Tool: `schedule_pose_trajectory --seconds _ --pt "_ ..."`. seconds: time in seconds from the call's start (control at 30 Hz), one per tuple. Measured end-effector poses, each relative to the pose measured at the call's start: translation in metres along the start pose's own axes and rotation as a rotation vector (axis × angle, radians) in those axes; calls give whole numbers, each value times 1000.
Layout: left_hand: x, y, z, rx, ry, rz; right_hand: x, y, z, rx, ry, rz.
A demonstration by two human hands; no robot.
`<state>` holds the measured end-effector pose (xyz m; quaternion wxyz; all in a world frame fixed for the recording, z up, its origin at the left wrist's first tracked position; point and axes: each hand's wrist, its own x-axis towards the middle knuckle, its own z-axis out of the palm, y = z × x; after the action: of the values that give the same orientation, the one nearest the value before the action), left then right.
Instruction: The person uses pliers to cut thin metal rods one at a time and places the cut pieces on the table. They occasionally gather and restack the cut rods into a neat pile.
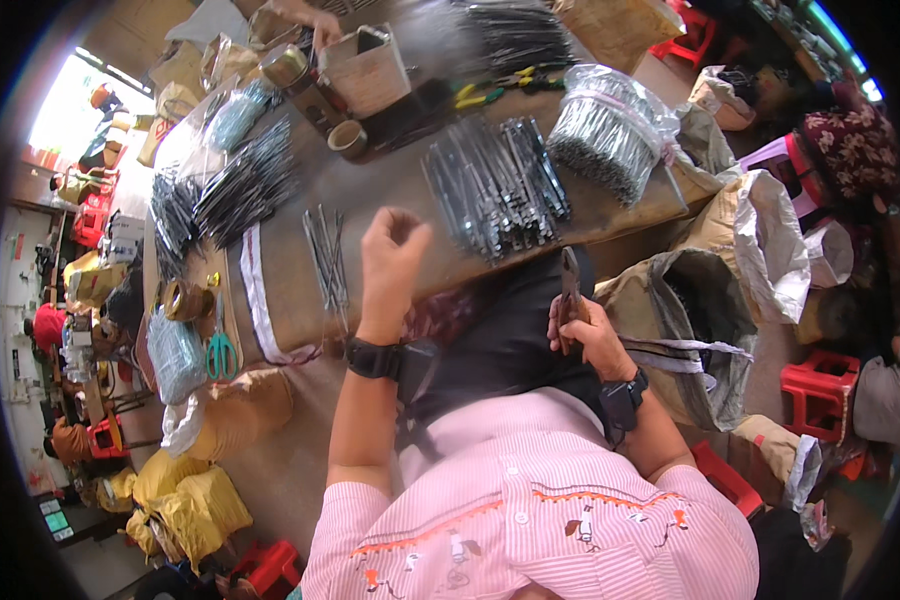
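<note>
My left hand [395,250] hovers over the near edge of the brown-topped table [370,185]. Its fingers are curled together; anything between them is hidden. Low by my lap, my right hand [592,335] grips a pair of dark pliers [569,285], jaws pointing up. Beside my left hand lies a small group of thin dark metal strips [325,255]. A wide row of shiny metal strips [500,185] lies on the table ahead and to the right. To its right stands a thick bundle of strips wrapped in clear plastic [615,130].
More dark strips [245,185] lie piled at the left, near teal-handled scissors [221,355] and a tape roll [187,300]. Farther back are a box [365,75], a small cup [347,138] and yellow-handled pliers [478,97]. An open sack [685,330] stands at my right, near a red stool [818,395].
</note>
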<state>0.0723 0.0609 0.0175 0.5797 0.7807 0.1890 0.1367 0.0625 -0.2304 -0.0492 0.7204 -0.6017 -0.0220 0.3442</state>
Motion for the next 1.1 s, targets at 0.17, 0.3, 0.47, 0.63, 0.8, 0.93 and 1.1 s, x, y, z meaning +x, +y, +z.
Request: schedule_pose_trajectory --seconds 0.17,0.3,0.47,0.63,0.8,0.93,1.1 --pt "20 -77 31 510 2 96 3 -6 -24 126 87 -135" --pt "32 -96 40 408 -57 -1 9 -21 -55 518 213 -174" --pt "35 -94 25 -7 -194 -277 27 -40 -100 745 142 -372" --pt "22 -84 3 -494 -244 -488 68 -47 -148 499 432 -378" --pt "3 -76 -12 -711 -262 -572 117 -49 -175 -60 757 -474" --pt "-15 -67 -9 -797 -229 -538 145 -50 -183 -287 928 -430" --pt "-24 -54 -12 -800 -245 -532 146 -57 -182 -96 843 -352"
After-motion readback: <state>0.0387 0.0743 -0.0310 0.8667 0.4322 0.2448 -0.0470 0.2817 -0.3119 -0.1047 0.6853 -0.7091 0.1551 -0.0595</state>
